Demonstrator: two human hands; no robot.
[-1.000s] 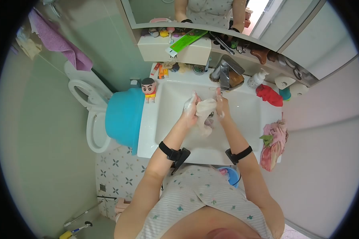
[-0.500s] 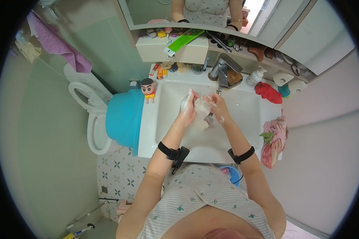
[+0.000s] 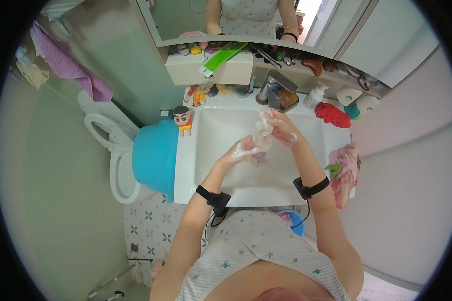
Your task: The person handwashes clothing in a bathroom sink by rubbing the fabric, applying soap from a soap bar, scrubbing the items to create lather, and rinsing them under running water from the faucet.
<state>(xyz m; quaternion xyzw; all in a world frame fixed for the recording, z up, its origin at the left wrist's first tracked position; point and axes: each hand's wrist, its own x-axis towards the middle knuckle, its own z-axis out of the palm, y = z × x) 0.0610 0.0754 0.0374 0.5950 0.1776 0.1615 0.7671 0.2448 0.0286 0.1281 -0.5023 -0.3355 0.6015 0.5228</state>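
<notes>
A white, wet cloth (image 3: 262, 133) is stretched between my hands over the white sink (image 3: 211, 173). My left hand (image 3: 241, 150), covered in suds, is closed on its lower part. Higher up and nearer the faucet (image 3: 273, 93), my right hand (image 3: 284, 129) grips the upper part, with foam on its wrist. Below the cloth, a small greyish-pink piece of fabric (image 3: 259, 158) shows near the sink bottom, partly hidden. The cloth's exact kind is hard to make out.
On the counter stand a cartoon figure (image 3: 182, 120), a pump bottle (image 3: 315, 95), a red cloth (image 3: 333, 115) and pink fabric (image 3: 344, 168). A turquoise tub (image 3: 154, 158) sits left of the sink, beside the toilet (image 3: 120, 170). A blue bucket (image 3: 297, 224) is below.
My left hand has moved down and toward me, while my right hand has shifted slightly right. The white cloth, bunched between the hands before, is now drawn out longer. The view has shifted slightly.
</notes>
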